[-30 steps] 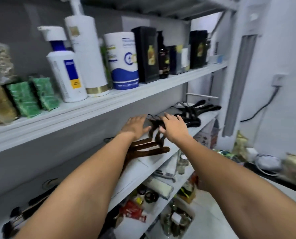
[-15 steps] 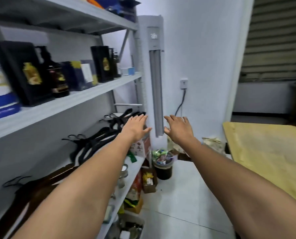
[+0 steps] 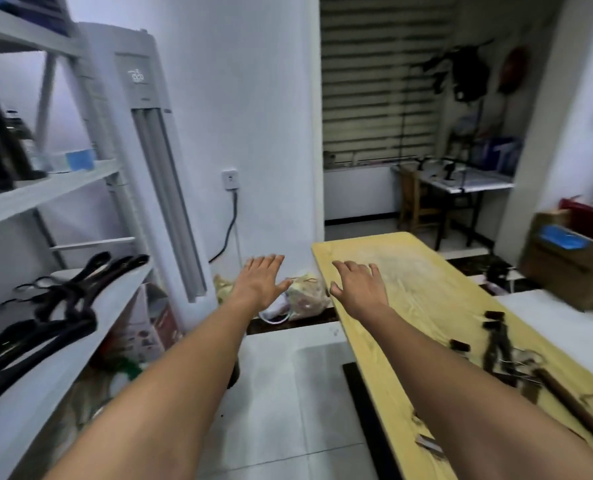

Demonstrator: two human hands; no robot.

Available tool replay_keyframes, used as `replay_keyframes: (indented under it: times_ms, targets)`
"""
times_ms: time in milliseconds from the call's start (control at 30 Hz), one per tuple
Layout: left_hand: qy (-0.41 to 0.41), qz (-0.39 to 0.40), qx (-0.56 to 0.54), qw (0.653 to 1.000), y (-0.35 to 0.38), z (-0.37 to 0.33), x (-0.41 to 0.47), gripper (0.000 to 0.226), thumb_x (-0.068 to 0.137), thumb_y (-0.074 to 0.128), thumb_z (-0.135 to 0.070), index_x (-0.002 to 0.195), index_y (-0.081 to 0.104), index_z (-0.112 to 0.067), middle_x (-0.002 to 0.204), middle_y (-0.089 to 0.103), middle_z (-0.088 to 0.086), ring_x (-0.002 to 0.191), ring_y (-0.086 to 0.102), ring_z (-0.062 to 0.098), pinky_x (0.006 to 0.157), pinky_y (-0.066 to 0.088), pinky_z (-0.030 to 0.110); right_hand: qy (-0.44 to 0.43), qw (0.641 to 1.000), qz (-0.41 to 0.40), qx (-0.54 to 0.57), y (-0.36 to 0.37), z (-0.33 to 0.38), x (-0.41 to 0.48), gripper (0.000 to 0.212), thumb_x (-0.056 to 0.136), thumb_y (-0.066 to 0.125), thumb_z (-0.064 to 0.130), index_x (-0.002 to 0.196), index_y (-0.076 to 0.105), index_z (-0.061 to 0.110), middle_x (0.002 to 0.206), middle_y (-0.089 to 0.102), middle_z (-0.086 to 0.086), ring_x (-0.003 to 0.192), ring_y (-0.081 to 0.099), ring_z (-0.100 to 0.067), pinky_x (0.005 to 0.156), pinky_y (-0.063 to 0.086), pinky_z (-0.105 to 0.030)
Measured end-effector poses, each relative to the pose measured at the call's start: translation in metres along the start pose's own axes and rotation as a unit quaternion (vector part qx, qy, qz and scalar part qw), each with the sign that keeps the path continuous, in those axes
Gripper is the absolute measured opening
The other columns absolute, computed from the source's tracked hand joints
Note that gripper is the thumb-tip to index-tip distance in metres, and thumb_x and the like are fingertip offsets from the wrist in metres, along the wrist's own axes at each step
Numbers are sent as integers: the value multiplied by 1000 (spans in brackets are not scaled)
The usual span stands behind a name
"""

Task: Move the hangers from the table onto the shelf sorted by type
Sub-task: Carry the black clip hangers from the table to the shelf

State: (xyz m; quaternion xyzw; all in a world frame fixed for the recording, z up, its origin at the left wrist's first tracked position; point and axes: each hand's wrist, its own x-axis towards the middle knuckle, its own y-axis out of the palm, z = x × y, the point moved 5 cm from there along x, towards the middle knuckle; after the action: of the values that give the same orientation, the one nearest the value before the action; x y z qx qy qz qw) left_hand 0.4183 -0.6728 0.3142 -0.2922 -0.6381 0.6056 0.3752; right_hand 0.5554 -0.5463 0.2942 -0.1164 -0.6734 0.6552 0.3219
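Centrally, both bare arms reach forward: the left hand (image 3: pixel 258 280) and right hand (image 3: pixel 359 284) are flat, fingers straight and slightly spread, holding nothing. At left, black curved hangers (image 3: pixel 63 306) lie piled on the grey metal shelf (image 3: pixel 63 362). At lower right, blurred dark clip hangers (image 3: pixel 501 351) and a brown wooden hanger (image 3: pixel 572 410) lie on the long yellow wooden table (image 3: pixel 409 292). Open white tiled floor (image 3: pixel 288 393) separates shelf edge from table edge.

Hands: left hand (image 3: pixel 258 279) and right hand (image 3: pixel 359 285) outstretched, fingers straight, holding nothing.
Shelf: black plastic hangers (image 3: pixel 65 306) piled on the grey metal shelf (image 3: pixel 115 292).
Table: dark clip hangers (image 3: pixel 501 351) lie on the yellow wooden table (image 3: pixel 409 299).
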Motion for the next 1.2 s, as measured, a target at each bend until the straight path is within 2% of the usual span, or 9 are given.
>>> replay_keyframes:
  times_ms: [333,533,733,933,1200]
  targets:
    - [145,-5,-33,989,34,-52,120,63,99,30,-48,152,10,-19,160,13,2,146,13,19,121,3,35,149,988,16,-43,31,-88,31,52,100,33,39,148,28,22,146,42,-3,133,40,-22,115,17,-40]
    - [230,30,-60,971,68,-70,167,62,100,33,-45,152,12,-19,159,14,2,146,14,18,120,3,33,242,968,42,-46,56,-119,32,53,101,32,41,150,23,22,148,40,-3,135,38,-23,117,16,-41]
    - [322,73,-78,941,107,-117,188,59,100,36,-43,151,15,-21,157,20,-1,144,18,18,119,13,32,330,940,78,-46,76,-158,6,55,100,33,42,150,22,22,148,40,-5,136,37,-25,117,18,-42]
    - [388,81,-100,913,128,-171,206,58,99,39,-41,150,19,-22,156,24,-1,143,20,16,119,14,31,405,909,91,-44,84,-199,-21,55,101,34,40,150,23,20,150,37,-6,138,34,-27,117,19,-43]
    - [444,105,-109,883,155,-236,252,56,99,42,-39,149,24,-23,154,29,-3,142,23,16,118,17,30,496,862,83,-61,106,-262,-31,49,100,34,36,145,31,15,143,46,-8,132,42,-28,111,27,-41]
